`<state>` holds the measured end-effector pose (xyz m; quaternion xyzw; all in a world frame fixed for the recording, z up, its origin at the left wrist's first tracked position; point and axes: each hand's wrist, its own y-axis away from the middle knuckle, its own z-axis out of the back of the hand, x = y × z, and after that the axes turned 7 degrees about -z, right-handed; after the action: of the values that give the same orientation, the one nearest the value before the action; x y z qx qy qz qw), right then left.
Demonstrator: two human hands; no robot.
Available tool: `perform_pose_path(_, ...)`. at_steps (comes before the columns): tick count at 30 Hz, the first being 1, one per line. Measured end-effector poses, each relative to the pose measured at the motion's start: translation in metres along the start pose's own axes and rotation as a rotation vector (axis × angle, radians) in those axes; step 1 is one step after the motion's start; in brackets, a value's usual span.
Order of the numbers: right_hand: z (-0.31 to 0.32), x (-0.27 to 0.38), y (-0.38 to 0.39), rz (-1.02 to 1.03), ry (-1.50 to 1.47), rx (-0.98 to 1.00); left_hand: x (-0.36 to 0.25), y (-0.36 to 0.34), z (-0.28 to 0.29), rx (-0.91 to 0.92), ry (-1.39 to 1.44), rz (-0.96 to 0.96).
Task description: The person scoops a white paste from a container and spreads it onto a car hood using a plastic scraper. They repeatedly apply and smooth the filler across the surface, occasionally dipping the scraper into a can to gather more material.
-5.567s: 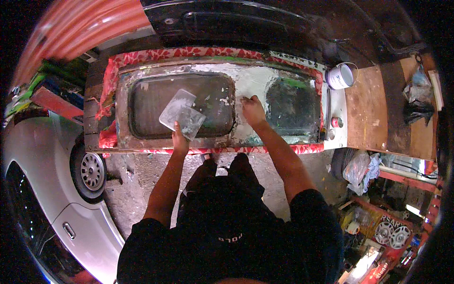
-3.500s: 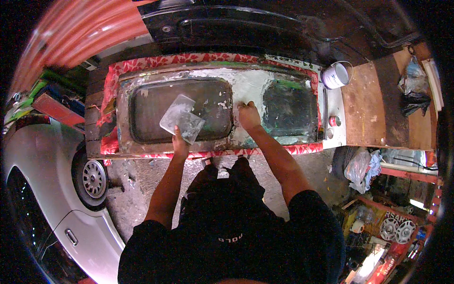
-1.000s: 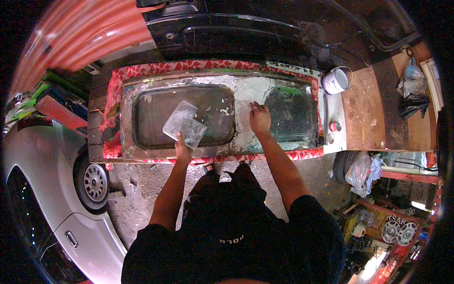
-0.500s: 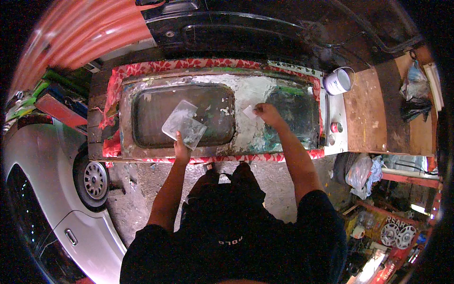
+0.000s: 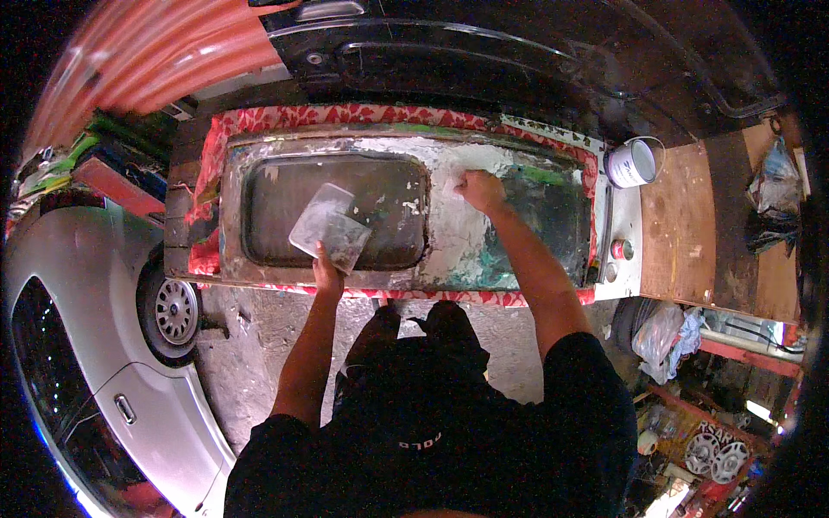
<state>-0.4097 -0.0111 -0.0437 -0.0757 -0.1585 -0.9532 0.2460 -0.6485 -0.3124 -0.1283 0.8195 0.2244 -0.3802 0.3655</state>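
My left hand point(image 5: 327, 274) grips the near edge of a clear plastic tray point(image 5: 330, 226) smeared with white paste, holding it above the left part of a worn panel point(image 5: 332, 278). The panel looks like a vehicle door, with a dark framed recess point(image 5: 294, 203) at left. Its middle is coated in uneven white filler point(image 5: 462, 229). Closed fingers of my right hand point(image 5: 480, 189) press against this white area, beside the recess's right edge. The small white spreader in them is mostly hidden against the filler.
Red-and-white patterned cloth point(image 5: 509, 299) lies under the panel. To the right stand a white bucket point(image 5: 631, 164) and a small red can point(image 5: 621, 249) near brown boards point(image 5: 678, 207). A silver car point(image 5: 147, 406) is at left, and a dark vehicle body point(image 5: 484, 65) lies beyond the panel.
My right hand has moved slightly away from me and left over the white filler, and the spreader shows less. My left hand still holds the tray in nearly the same place.
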Motion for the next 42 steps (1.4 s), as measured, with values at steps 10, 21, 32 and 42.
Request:
perform_pose_path(10,-0.037,-0.017,0.009,0.091,-0.111,-0.310,0.004,-0.005,0.000,0.003,0.027,0.001)
perform_pose_path(21,-0.076,0.024,0.067,0.166,-0.028,-0.414,0.003,-0.005,-0.001,-0.022,0.019,-0.001)
perform_pose_path(32,-0.066,0.023,0.092,-0.029,-0.270,-0.454,0.000,-0.004,0.000,0.065,0.038,0.017)
perform_pose_path(42,-0.061,0.054,0.085,-0.119,-0.048,-0.341,0.010,-0.016,0.017,0.111,0.057,0.029)
